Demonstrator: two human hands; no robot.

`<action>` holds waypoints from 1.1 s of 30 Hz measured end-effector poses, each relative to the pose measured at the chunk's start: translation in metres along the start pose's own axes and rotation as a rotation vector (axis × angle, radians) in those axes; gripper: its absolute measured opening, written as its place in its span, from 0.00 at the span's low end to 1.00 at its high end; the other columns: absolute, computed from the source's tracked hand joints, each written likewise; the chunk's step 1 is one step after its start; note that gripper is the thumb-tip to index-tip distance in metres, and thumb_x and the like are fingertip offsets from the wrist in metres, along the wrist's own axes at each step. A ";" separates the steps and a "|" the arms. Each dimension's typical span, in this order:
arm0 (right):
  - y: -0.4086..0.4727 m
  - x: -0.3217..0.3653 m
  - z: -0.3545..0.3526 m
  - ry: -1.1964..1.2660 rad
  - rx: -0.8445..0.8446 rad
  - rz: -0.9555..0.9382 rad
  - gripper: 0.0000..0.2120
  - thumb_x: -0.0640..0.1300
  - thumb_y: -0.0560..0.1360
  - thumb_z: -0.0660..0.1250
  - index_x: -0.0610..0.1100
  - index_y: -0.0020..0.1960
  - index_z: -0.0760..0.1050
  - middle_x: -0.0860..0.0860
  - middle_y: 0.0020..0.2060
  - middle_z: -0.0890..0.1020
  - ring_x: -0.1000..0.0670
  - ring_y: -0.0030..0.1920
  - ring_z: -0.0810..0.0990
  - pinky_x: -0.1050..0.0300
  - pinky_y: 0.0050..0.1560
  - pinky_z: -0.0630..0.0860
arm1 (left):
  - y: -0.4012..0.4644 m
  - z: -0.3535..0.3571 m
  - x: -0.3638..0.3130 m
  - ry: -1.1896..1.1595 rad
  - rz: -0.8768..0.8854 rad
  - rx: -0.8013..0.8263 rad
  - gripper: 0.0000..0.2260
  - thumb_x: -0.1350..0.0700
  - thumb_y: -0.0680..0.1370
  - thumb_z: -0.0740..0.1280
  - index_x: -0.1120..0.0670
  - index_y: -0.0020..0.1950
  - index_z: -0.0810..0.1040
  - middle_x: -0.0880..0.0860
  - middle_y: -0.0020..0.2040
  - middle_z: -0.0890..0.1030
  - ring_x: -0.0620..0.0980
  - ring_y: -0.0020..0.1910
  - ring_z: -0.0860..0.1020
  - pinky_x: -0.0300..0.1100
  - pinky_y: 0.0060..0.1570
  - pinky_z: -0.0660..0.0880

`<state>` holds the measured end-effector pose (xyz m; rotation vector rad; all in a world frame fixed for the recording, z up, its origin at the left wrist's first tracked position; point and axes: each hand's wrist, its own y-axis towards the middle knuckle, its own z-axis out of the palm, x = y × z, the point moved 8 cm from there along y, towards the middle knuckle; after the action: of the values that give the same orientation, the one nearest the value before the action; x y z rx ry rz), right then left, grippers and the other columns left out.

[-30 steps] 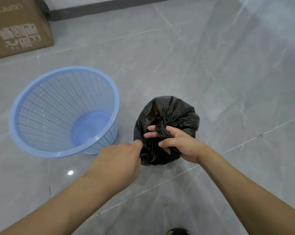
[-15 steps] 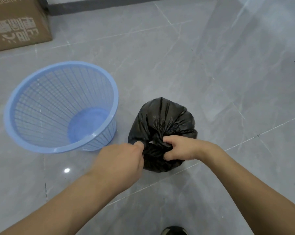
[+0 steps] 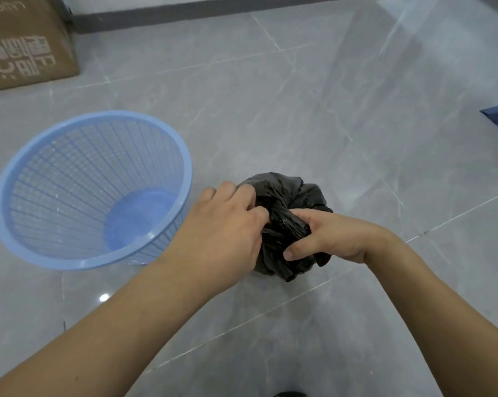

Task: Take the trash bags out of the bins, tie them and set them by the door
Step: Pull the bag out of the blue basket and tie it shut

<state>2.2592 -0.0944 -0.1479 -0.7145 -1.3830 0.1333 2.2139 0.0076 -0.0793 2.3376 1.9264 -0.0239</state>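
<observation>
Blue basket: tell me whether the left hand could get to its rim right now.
Probably yes. The blue basket stands right beside the left hand with bare floor between, but that hand is gripping the black trash bag and would have to let go.

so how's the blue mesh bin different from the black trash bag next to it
The light blue plastic mesh bin is rigid, open-topped and holds nothing visible; the crumpled black plastic trash bag is soft, bunched closed at its neck. The bin is wider than the bag. Nobody touches the bin, while the left hand and right hand both grip the bag. Both sit on the grey tiled floor.
</observation>
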 end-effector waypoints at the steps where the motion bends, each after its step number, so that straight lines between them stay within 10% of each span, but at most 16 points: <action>1: 0.002 -0.001 0.002 0.027 -0.003 -0.009 0.16 0.26 0.72 0.67 0.47 0.48 0.77 0.55 0.38 0.82 0.57 0.40 0.81 0.65 0.39 0.76 | 0.001 -0.003 0.000 0.021 -0.010 0.029 0.07 0.53 0.73 0.60 0.50 0.43 0.77 0.50 0.42 0.75 0.54 0.42 0.72 0.47 0.42 0.64; 8: 0.018 -0.016 0.012 -0.013 -0.006 0.090 0.14 0.41 0.71 0.75 0.42 0.56 0.79 0.48 0.49 0.85 0.50 0.53 0.83 0.56 0.56 0.78 | 0.005 -0.014 0.016 -0.031 -0.052 0.084 0.08 0.52 0.79 0.57 0.45 0.56 0.72 0.45 0.49 0.78 0.49 0.50 0.72 0.44 0.52 0.64; 16: 0.010 0.003 -0.007 -0.770 -0.219 0.213 0.11 0.48 0.70 0.71 0.46 0.33 0.73 0.55 0.28 0.76 0.56 0.29 0.75 0.59 0.33 0.72 | 0.010 0.017 0.037 -0.679 -0.229 0.112 0.07 0.60 0.78 0.63 0.49 0.48 0.77 0.48 0.57 0.78 0.49 0.57 0.72 0.41 0.59 0.68; 21: -0.011 0.032 -0.026 -1.162 -0.688 -0.062 0.13 0.49 0.70 0.66 0.51 0.54 0.71 0.54 0.54 0.70 0.46 0.42 0.77 0.50 0.40 0.77 | 0.002 0.040 0.037 -1.033 -0.497 0.132 0.08 0.60 0.79 0.59 0.51 0.45 0.76 0.46 0.38 0.84 0.51 0.42 0.77 0.44 0.43 0.72; 26: -0.032 0.041 -0.027 -1.188 -0.905 -0.377 0.11 0.41 0.67 0.69 0.47 0.50 0.78 0.52 0.50 0.76 0.48 0.38 0.77 0.56 0.28 0.74 | 0.005 0.030 0.035 -0.930 -0.498 0.044 0.07 0.59 0.79 0.60 0.50 0.43 0.75 0.46 0.35 0.79 0.46 0.36 0.74 0.42 0.37 0.68; 33: -0.038 0.035 -0.013 -1.222 -0.940 -0.605 0.09 0.35 0.68 0.66 0.42 0.47 0.80 0.49 0.43 0.81 0.46 0.41 0.81 0.54 0.29 0.75 | 0.024 0.056 0.039 -1.286 -0.654 -0.104 0.08 0.56 0.79 0.57 0.48 0.46 0.74 0.51 0.48 0.83 0.51 0.51 0.80 0.53 0.57 0.76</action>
<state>2.2667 -0.1121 -0.0983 -0.9734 -2.8468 -0.7304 2.2481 0.0362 -0.1361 0.9403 1.6660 -1.1022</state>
